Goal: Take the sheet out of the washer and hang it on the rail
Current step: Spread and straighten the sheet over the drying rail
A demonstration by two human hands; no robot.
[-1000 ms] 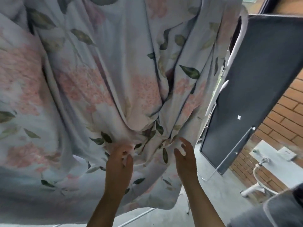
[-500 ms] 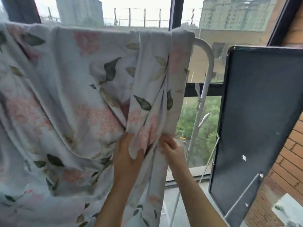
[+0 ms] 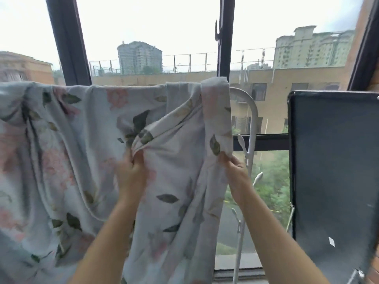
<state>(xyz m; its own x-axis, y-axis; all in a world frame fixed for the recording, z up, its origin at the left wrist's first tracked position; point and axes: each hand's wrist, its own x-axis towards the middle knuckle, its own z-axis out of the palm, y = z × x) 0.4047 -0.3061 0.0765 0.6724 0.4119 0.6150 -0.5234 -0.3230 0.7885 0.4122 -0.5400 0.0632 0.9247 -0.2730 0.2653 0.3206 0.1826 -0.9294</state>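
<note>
A pale blue sheet (image 3: 82, 152) printed with pink flowers and green leaves hangs over the top bar of a white drying rail (image 3: 253, 111). The cloth covers the bar itself; only the rail's curved right end and upright show. My left hand (image 3: 133, 173) grips a bunched fold in the middle of the hanging cloth. My right hand (image 3: 235, 171) pinches the sheet's right edge, close to the rail's upright. Between the two hands the cloth is pulled fairly taut. The washer is out of view.
A dark grey panel (image 3: 336, 171) stands at the right, close beside the rail. Behind the rail is a large window with dark frames (image 3: 224, 37), with buildings and trees outside. A brick wall shows at the far right edge.
The view has tilted up from the floor to the window. My hands have moved apart along the sheet: the left one up into a fold, the right one out to the right edge.
</note>
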